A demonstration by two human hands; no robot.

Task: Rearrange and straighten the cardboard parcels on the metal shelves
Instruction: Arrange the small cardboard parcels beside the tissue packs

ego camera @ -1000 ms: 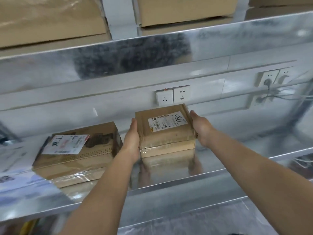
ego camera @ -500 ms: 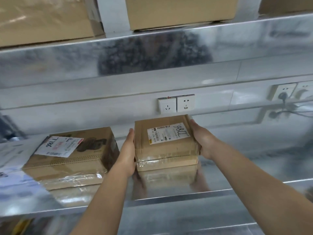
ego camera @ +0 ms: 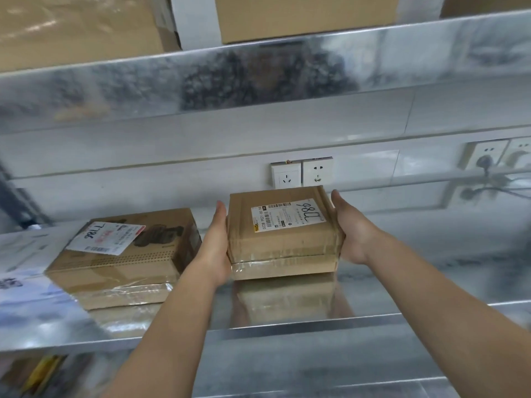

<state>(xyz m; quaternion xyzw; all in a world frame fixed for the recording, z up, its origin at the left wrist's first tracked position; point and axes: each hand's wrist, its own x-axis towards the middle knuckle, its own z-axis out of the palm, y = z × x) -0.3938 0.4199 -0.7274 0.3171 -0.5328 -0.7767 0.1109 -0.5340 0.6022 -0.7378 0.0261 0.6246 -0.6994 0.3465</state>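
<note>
The small parcel (ego camera: 283,234) is placed mid-way along the metal shelf (ego camera: 402,294), with wall sockets (ego camera: 301,173) at its 12 o'clock and a larger parcel (ego camera: 126,254) near its 9 o'clock. It is pressed between flat palms, the left hand (ego camera: 217,245) at 9 o'clock and the right hand (ego camera: 352,231) at 3 o'clock, fingers straight. The box is judged stiff, taped and probably light. It may slide on slick steel, so the side walls are best squeezed. Whether it is fully set down cannot be told.
</note>
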